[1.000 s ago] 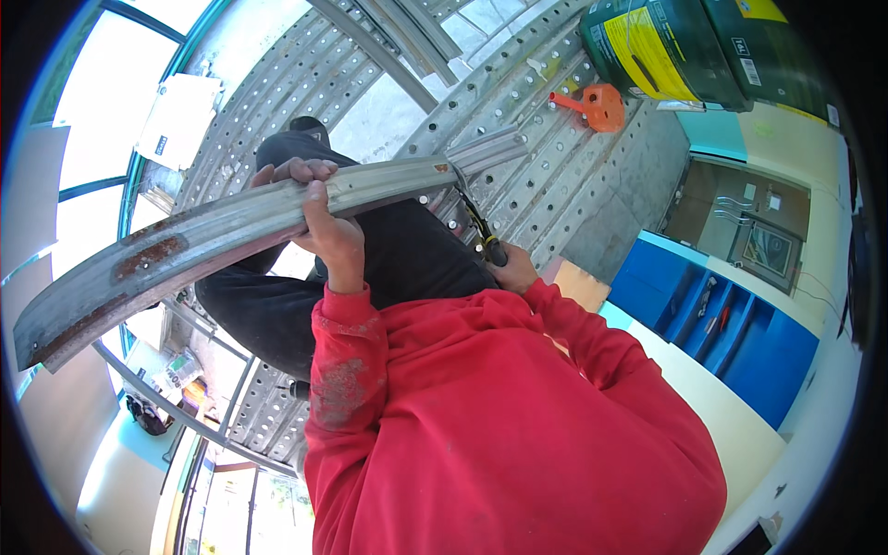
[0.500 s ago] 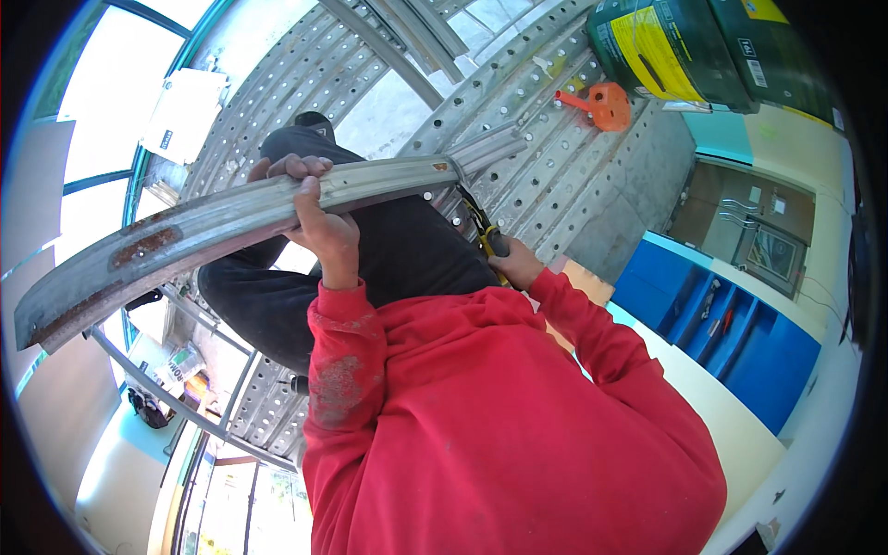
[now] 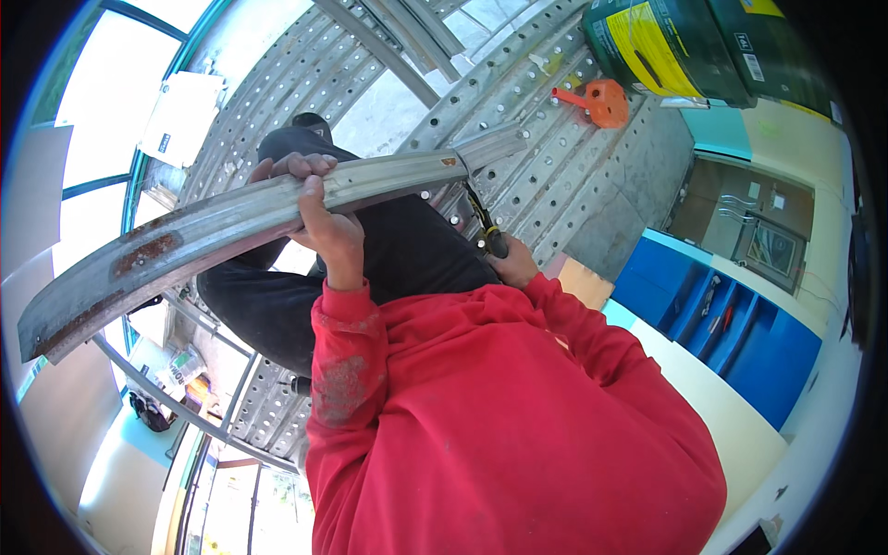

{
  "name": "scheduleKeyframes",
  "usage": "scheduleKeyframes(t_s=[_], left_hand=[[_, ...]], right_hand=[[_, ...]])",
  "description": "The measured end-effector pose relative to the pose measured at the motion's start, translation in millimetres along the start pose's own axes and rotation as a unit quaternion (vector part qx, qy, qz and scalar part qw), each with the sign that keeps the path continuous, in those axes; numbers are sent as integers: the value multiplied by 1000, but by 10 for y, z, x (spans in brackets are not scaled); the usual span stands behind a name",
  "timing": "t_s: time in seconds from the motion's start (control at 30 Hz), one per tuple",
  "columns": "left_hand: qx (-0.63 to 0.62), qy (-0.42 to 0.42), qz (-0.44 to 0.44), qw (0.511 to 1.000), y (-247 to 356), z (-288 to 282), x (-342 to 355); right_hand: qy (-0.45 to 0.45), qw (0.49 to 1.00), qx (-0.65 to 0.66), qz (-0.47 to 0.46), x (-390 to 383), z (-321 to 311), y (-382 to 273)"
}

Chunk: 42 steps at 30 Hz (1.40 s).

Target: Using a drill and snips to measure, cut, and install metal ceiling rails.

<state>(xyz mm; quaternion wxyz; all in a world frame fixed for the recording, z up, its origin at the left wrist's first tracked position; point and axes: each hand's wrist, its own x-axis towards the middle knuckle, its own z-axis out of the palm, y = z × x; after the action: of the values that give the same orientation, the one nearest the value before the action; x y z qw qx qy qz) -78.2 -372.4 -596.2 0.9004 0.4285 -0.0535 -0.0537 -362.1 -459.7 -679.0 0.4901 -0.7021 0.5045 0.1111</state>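
Observation:
A long grey metal channel (image 3: 222, 208) with rust patches slants across my lap, from the far left up to the middle. My left hand (image 3: 319, 208) is wrapped round it, fingers over the top and thumb on the near face. My right hand (image 3: 514, 263) grips the black and yellow handles of metal snips (image 3: 487, 227). Their jaws reach the channel's edge near its right part, where a short end piece (image 3: 492, 146) bends off at an angle. How deep the blades sit in the metal I cannot tell.
Perforated metal scaffold planks (image 3: 546, 171) lie below my legs. An orange plastic object (image 3: 606, 104) rests on them, near dark green drums (image 3: 647, 46) with yellow labels. More metal channels (image 3: 407, 32) lie at the top. A blue shelf unit (image 3: 717, 328) stands lower down at the right.
The snips' handles have come closer together in my right hand. The channel has shifted slightly to the right, its left end a little lower.

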Motion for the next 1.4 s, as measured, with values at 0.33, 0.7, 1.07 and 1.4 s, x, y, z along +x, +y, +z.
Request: scheduleKeyframes(t_s=[0.33, 0.7, 1.07, 1.4], left_hand=[[-4, 1, -19, 1000, 7, -49, 113], [-40, 0, -103, 994, 22, -259, 246], [-36, 131, -33, 990, 799, -697, 756], [64, 229, -62, 969, 1275, -926, 788]], right_hand=[[-38, 998, 51, -18, 79, 1, 131], [-54, 996, 60, 32, 37, -149, -97], [182, 905, -337, -186, 77, -221, -180], [134, 907, -353, -185, 37, -226, -276]])
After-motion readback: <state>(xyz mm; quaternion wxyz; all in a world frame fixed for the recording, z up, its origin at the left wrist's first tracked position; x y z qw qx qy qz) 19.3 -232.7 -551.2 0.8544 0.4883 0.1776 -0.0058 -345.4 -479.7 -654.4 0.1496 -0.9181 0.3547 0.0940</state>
